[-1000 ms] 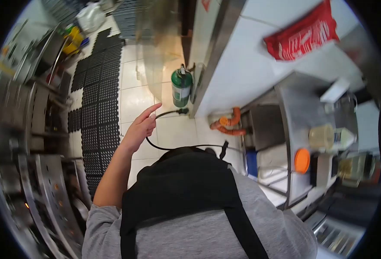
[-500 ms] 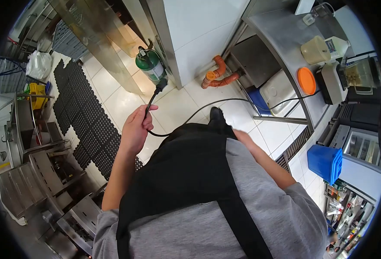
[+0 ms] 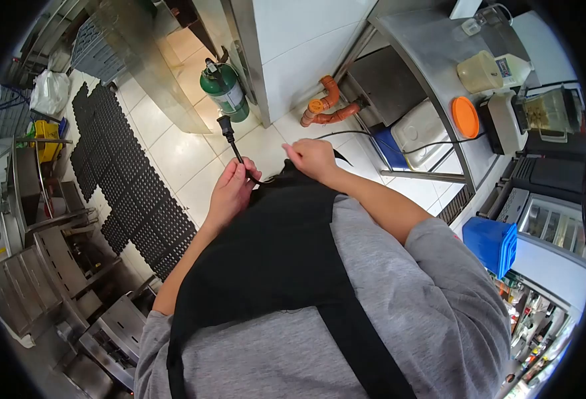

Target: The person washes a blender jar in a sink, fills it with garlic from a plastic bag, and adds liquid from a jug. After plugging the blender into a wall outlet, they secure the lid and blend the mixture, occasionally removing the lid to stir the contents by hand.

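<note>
A black power cord (image 3: pixel 238 154) passes through my left hand (image 3: pixel 233 188), whose fingers are closed on it. Its plug (image 3: pixel 224 125) sticks up beyond the fingers, pointing at the green gas cylinder (image 3: pixel 225 93) on the floor. Past my left hand the cord disappears behind the black apron (image 3: pixel 266 259). It shows again to the right of my right hand (image 3: pixel 315 159) and runs to the blender base (image 3: pixel 505 123). The right hand is closed at the apron's raised lower edge, gripping the cloth, with a dark corner showing beyond it.
A steel table (image 3: pixel 432 53) at right bears an orange lid (image 3: pixel 465 118), a cream container (image 3: pixel 479 72) and a white jug (image 3: pixel 513 70). Orange pipes (image 3: pixel 329 106) rise from the floor beside it. Black perforated mats (image 3: pixel 130 173) lie at left. A blue bin (image 3: pixel 489 243) stands at right.
My right hand has come up from beside my body to the front, lifting the apron. My left hand has drawn closer to my body with the cord.
</note>
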`<act>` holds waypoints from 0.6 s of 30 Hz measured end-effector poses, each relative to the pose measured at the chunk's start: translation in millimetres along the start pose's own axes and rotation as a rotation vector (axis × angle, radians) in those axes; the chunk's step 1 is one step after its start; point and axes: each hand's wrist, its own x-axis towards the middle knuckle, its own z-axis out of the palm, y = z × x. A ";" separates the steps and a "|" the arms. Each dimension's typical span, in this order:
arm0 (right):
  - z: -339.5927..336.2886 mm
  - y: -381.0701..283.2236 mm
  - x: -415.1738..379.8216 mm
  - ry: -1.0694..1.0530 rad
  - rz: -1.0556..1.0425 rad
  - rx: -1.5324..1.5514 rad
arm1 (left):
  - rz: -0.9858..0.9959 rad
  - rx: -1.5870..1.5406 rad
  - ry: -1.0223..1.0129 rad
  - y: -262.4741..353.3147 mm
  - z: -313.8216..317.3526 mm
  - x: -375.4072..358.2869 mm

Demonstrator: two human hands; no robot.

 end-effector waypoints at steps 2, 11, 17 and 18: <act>-2.8 -27.3 18.3 -0.004 -0.084 0.046 | 0.018 0.097 -0.012 -0.8 -6.7 -2.3; -46.1 -28.3 -40.0 -0.642 0.479 0.882 | 0.036 0.153 -0.002 7.9 -22.1 -22.7; -151.7 -46.0 -44.4 -1.138 0.821 0.426 | 0.012 0.333 -0.118 28.2 -11.2 -32.5; -160.3 -30.1 -43.5 -1.173 0.716 0.391 | -0.011 0.354 -0.146 32.8 -11.1 -33.2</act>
